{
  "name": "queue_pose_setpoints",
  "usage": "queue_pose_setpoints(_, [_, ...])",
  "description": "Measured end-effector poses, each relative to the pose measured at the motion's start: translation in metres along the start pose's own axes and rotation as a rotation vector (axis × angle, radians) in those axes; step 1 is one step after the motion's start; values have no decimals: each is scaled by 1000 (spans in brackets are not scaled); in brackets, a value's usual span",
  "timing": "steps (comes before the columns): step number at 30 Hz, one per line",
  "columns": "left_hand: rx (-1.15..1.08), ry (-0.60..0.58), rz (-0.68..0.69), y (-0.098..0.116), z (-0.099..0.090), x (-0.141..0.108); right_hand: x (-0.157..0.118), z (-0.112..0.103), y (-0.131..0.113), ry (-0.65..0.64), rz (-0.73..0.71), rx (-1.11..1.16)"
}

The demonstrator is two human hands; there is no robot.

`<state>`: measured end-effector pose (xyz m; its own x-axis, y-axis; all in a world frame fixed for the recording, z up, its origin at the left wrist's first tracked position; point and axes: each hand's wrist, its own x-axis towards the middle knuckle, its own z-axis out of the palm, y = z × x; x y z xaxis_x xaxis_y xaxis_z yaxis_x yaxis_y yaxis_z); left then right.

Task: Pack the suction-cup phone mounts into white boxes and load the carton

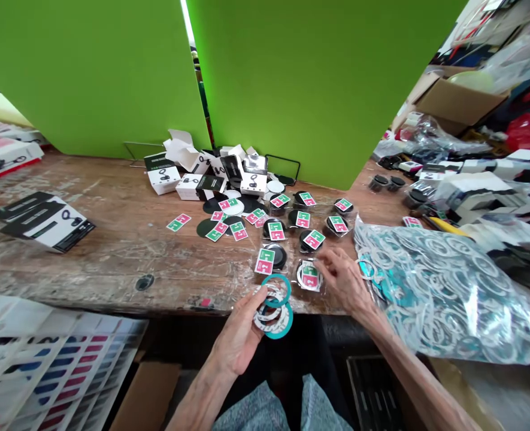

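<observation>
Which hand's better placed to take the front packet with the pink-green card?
Right, probably: the right hand looks empty and sits just beside the clear packet, while the left hand is holding the teal-and-white rings.

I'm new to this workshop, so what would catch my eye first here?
Two bright green panels stand at the back of the wooden workbench. Nearest the camera, the left hand holds a bunch of teal-and-white rings, while a bulging clear bag of more rings lies on the right, beside the right hand.
</observation>
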<state>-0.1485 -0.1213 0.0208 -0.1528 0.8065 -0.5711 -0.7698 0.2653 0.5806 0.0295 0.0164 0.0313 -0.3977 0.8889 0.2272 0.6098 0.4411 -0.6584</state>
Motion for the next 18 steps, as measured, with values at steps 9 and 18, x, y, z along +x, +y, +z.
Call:
queue_pose_setpoints(9, [27, -65, 114, 3, 12, 4, 9, 17, -49, -417, -48, 468])
queue_pose_setpoints(18, [-130, 144, 82, 22, -16, 3, 47, 58, -40, -219, -132, 206])
